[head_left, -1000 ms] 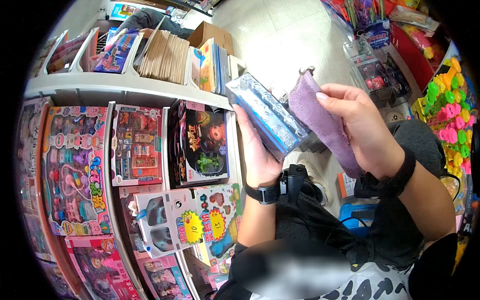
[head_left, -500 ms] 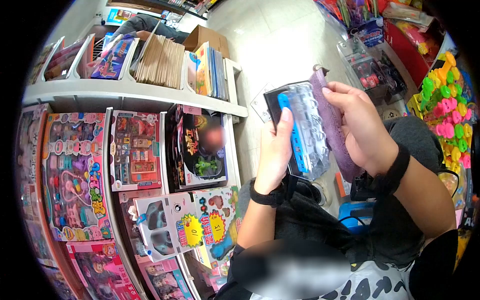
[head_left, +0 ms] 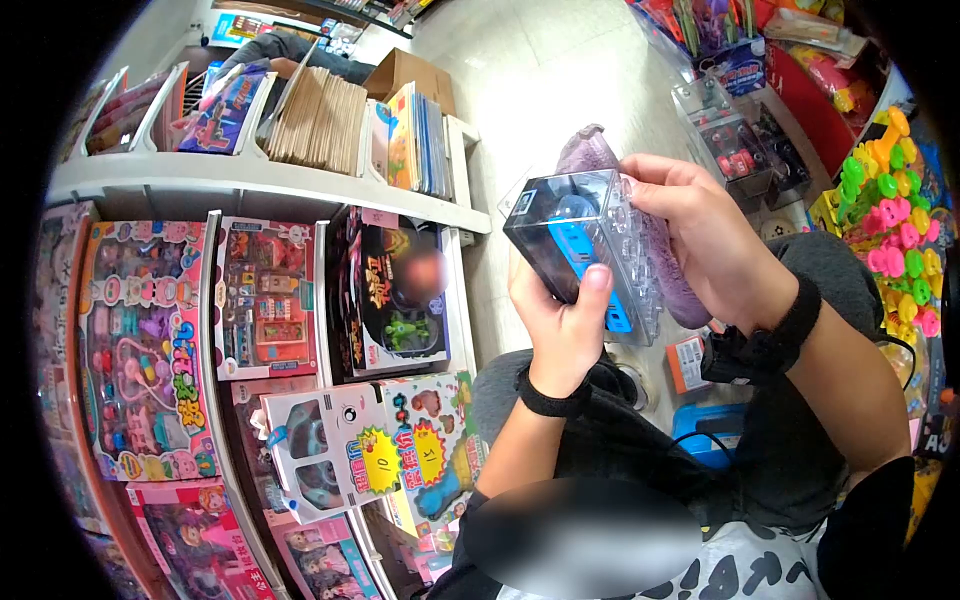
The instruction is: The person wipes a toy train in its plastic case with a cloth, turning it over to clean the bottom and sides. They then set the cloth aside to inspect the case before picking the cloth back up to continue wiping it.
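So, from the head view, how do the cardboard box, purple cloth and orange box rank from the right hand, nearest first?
1. Purple cloth: in the right hand.
2. Orange box: below that hand.
3. Cardboard box: far off, ahead and left.

From up on the wearer's head, the single camera faces forward and steeply down, close above the forearms, its round wide view taking in the shelves (head_left: pixel 270 190) and pale floor (head_left: pixel 500 60).
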`<state>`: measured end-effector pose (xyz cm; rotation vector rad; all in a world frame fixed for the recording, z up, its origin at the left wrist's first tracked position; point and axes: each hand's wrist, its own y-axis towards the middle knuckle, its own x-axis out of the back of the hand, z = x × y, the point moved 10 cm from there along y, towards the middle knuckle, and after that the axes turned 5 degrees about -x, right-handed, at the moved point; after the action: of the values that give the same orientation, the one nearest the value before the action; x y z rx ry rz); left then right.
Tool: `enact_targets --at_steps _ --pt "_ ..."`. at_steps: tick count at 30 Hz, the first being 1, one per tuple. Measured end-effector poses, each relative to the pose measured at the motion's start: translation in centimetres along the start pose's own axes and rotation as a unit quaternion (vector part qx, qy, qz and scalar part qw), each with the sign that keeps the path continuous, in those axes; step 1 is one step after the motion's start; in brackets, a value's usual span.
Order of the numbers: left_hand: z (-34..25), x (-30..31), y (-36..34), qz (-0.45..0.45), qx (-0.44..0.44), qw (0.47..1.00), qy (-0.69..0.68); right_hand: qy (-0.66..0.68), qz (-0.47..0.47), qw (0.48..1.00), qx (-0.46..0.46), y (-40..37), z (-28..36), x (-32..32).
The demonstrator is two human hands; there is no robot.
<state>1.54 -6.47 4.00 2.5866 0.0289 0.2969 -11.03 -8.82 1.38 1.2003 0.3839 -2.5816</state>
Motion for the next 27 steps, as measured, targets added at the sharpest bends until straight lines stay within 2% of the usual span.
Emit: enact_targets --at_steps 2,4,6,9,11,15,18,21,27 --pt "-0.3 -0.1 -0.3 -0.01 -0.001 1.0 -0.007 -0.01 0.021 1.0 -0.001 0.1 0.0 -0.5" --pt "-0.9 0.5 -0.7 -0.069 -0.014 0.994 -0.081 -0.017 0.05 0.999 -0.012 0.2 -0.3 -1.1" --pt "-0.7 0.9 -1.2 -0.078 -0.006 0.994 -0.078 -0.033 0.053 0.998 -0.005 0.3 -0.4 -1.3" --pt "-0.4 2.0 -1.3 -0.141 0.007 0.986 -0.091 -0.047 0.056 0.997 -0.014 0.4 -0.9 -1.4" --pt "-0.2 2.2 -1.1 -0.146 0.019 0.985 -0.087 -0.049 0.085 0.994 -0.039 0.6 -1.6 -1.4" --pt "0.1 2.7 -0.3 -0.146 0.032 0.986 -0.07 -0.063 0.079 0.994 -0.037 0.7 -2.0 -1.3" --pt "-0.1 3.1 0.2 -0.156 0.066 0.982 -0.082 -0.081 0.047 0.994 -0.054 0.6 -2.7 -0.8" --pt "0.8 2.6 1.3 -0.115 0.139 0.977 -0.109 -0.084 0.025 0.993 -0.077 0.7 -4.1 -0.3" --pt "1.9 4.3 2.4 -0.147 0.159 0.964 -0.156 -0.097 -0.017 0.993 -0.06 0.6 -5.2 0.1"
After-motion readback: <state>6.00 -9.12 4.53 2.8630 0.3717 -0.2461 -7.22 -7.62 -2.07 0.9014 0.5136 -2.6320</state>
